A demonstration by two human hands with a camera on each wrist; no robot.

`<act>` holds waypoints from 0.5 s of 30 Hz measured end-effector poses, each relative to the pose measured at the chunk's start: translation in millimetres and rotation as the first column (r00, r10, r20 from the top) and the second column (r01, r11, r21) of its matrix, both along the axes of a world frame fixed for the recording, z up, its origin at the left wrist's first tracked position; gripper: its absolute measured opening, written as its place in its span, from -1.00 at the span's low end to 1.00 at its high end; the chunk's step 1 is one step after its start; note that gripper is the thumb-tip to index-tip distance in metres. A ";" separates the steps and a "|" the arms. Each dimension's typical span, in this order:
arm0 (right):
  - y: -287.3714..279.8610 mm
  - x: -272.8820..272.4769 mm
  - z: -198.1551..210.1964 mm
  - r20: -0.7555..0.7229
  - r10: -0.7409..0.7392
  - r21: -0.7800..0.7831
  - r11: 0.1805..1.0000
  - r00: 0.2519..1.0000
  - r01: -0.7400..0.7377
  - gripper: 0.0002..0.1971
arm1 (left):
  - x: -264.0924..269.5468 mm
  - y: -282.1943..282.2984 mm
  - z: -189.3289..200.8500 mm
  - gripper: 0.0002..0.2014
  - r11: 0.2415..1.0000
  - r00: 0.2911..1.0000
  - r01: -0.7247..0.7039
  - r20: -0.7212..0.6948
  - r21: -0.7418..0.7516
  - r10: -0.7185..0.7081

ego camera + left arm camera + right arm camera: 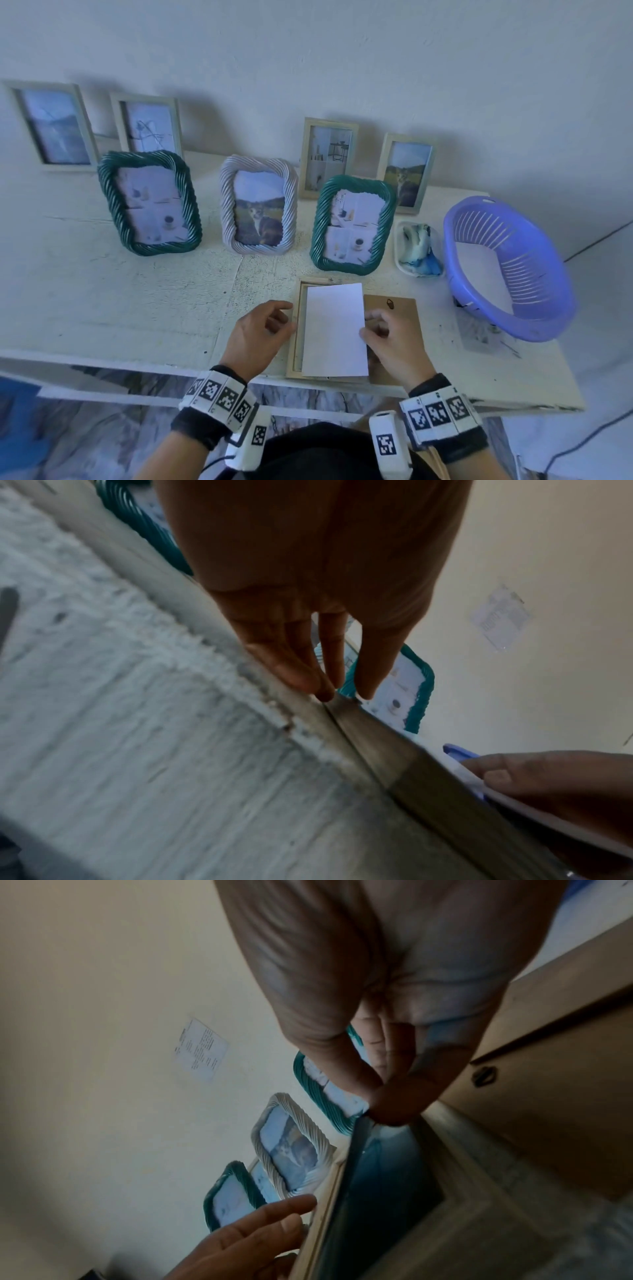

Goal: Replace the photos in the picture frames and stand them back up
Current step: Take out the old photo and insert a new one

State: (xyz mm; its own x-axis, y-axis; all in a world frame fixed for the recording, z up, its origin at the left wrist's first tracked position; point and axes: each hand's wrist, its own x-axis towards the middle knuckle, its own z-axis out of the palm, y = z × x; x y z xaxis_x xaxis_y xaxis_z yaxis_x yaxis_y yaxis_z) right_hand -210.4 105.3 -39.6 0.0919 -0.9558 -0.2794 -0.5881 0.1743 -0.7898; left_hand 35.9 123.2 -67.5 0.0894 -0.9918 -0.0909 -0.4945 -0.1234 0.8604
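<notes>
A pale wooden frame [296,329] lies face down at the table's front edge. A white photo [334,329], blank side up, lies over its opening and tilts up on the right. My right hand [376,330] pinches the photo's right edge between thumb and fingers [383,1104]. The photo's underside [377,1191] looks dark blue above the frame's rail [479,1191]. My left hand [270,322] is at the frame's left side, its straight fingertips [308,683] touching the rail [377,748]. A brown backing board [400,308] lies flat to the right of the frame, partly under my right hand.
Behind the work stand two green twisted frames [149,202] [352,224] and a white twisted one [258,209], with several plain wooden frames against the wall. A purple basket [507,267] and a small dish of cloths [419,248] sit at the right.
</notes>
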 end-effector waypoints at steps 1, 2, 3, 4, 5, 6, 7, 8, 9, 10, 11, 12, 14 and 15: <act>0.6 1.1 -1.6 -0.041 0.007 -0.012 1.000 0.999 -0.007 -0.83 | 0.7 0.8 -2.4 -0.77 1.000 1.000 0.014 0.004 0.010 -0.014; 1.0 3.2 -1.8 -0.075 0.011 -0.026 1.000 0.997 -0.013 -0.84 | 1.7 1.7 -4.0 -0.76 1.000 1.000 0.022 0.013 0.014 -0.022; 1.0 5.2 -1.8 -0.107 0.013 -0.045 0.999 0.994 -0.018 -0.85 | 2.4 2.2 -5.3 -0.76 1.000 1.000 0.026 0.016 0.013 -0.026; 0.9 7.3 -1.9 -0.140 0.015 -0.070 0.997 0.990 -0.025 -0.85 | 3.4 2.5 -6.5 -0.76 1.000 1.000 0.028 0.012 0.009 -0.028; 0.8 9.8 -2.0 -0.173 0.018 -0.092 0.995 0.985 -0.034 -0.85 | 4.3 2.6 -7.2 -0.76 1.000 1.000 0.031 0.005 0.003 -0.031; 1.0 12.1 -1.9 -0.204 0.019 -0.105 0.994 0.979 -0.041 -0.84 | 4.8 2.7 -7.8 -0.76 0.999 0.999 0.034 0.000 -0.003 -0.034; 1.0 15.0 -1.1 -0.234 0.019 -0.115 0.992 0.972 -0.047 -0.83 | 5.3 2.9 -7.9 -0.76 0.999 0.999 0.037 -0.002 -0.011 -0.037; 1.0 18.0 1.1 -0.267 0.021 -0.124 0.991 0.963 -0.056 -0.81 | 5.5 2.6 -8.2 -0.76 0.999 0.999 0.039 -0.003 -0.016 -0.039; 0.7 20.9 3.5 -0.303 0.027 -0.130 0.989 0.953 -0.069 -0.81 | 5.8 2.8 -8.6 -0.76 0.999 0.999 0.040 -0.004 -0.020 -0.041; 0.5 23.5 6.9 -0.344 0.036 -0.131 0.988 0.938 -0.086 -0.81 | 5.8 2.4 -8.9 -0.76 0.999 0.999 0.042 -0.006 -0.023 -0.042; 0.2 25.8 10.0 -0.384 0.051 -0.127 0.986 0.922 -0.107 -0.81 | 6.0 2.1 -9.3 -0.76 0.999 0.999 0.044 -0.008 -0.026 -0.044; -0.2 28.1 11.6 -0.429 0.065 -0.118 0.985 0.901 -0.128 -0.81 | 6.1 1.7 -9.8 -0.76 0.999 0.999 0.047 -0.008 -0.028 -0.047; -0.7 33.0 14.1 -0.531 0.076 -0.098 0.984 0.844 -0.150 -0.78 | 6.3 1.3 -11.2 -0.76 0.998 0.999 0.051 -0.009 -0.029 -0.051; -0.8 34.7 14.4 -0.583 0.075 -0.097 0.982 0.809 -0.161 -0.75 | 6.3 1.3 -11.5 -0.76 0.998 0.999 0.050 -0.009 -0.031 -0.050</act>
